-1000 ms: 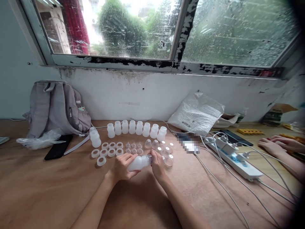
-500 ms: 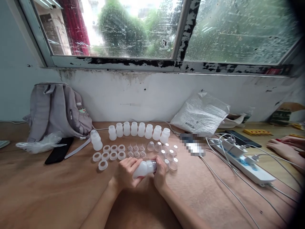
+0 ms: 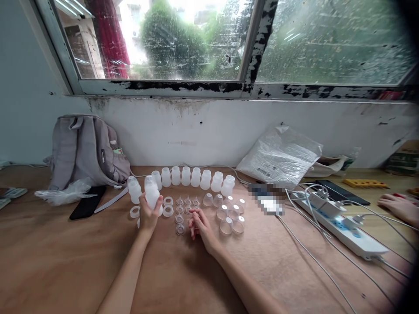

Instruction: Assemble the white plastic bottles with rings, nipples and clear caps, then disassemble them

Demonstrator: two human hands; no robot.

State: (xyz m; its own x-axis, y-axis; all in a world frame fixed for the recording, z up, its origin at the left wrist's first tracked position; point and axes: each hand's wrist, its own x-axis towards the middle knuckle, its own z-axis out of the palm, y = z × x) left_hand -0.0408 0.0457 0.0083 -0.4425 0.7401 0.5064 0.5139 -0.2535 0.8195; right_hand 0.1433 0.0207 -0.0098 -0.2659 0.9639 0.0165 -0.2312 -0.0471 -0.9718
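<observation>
Wooden table [image 3: 65,261] runs under a grimy window [image 3: 203,43]; grey backpack [image 3: 87,150] far left against the wall, black phone [image 3: 87,203] just in front of it, crinkled plastic bag [image 3: 279,155] far right of centre, white power strip [image 3: 347,229] w/ cables at right. Another person's hand [image 3: 397,207] rests at the far right edge. Row of white bottles [image 3: 196,178] stands upright along the far side, approx. centre. Left hand [image 3: 149,213] is wrapped round one bottle [image 3: 151,192], held upright just above the table, left of centre, close beside a capped bottle [image 3: 134,189] standing on its left. The held bottle is frosted, translucent white plastic, squat body, rounded shoulder, narrower top w/ cap fitted; lower part hidden by the fingers. Right hand [image 3: 200,226] rests on the table centre, fingers loosely curled, holding nothing, fingertips near the small teats [image 3: 186,203]. Clear dome caps [image 3: 229,216] cluster just right of that hand; white rings [image 3: 167,206] lie between the held bottle and the teats, some hidden behind the left hand.
</observation>
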